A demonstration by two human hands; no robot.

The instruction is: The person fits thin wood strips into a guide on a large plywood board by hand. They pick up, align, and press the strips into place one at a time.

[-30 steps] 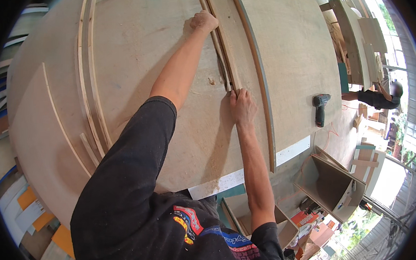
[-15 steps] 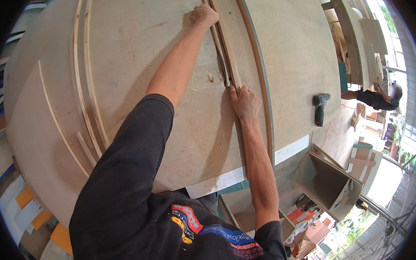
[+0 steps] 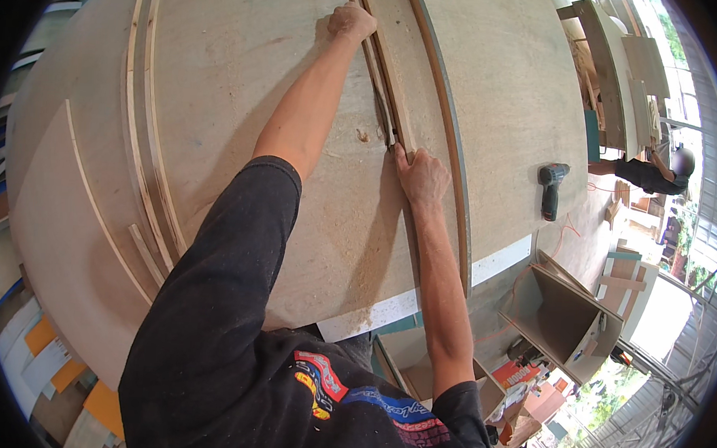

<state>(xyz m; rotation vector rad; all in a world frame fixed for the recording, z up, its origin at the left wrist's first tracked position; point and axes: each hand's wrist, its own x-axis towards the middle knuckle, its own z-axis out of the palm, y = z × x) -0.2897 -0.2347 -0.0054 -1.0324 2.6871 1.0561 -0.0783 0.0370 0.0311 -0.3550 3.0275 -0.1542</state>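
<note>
My left hand (image 3: 353,22) is closed in a fist on a thin edge strip (image 3: 376,80), toward the far side of the large wooden board (image 3: 244,88). Nearer me, my right hand (image 3: 422,179) grips the near part of a long wooden batten (image 3: 392,84), its thumb against the thin strip's near end. Strip and batten run side by side, almost touching, with a narrow dark gap between them. My fingers hide parts of both pieces.
A curved dark-edged strip (image 3: 452,132) runs along the board to the right, with a cordless drill (image 3: 551,189) beyond it. Long thin battens (image 3: 150,91) lie at left. Open wooden boxes (image 3: 552,311) stand at lower right. Another person (image 3: 657,171) is at far right.
Both hands keep nearly the same places and grips. The thin strip's near end looks slightly closer to the batten, and my right hand has shifted very little.
</note>
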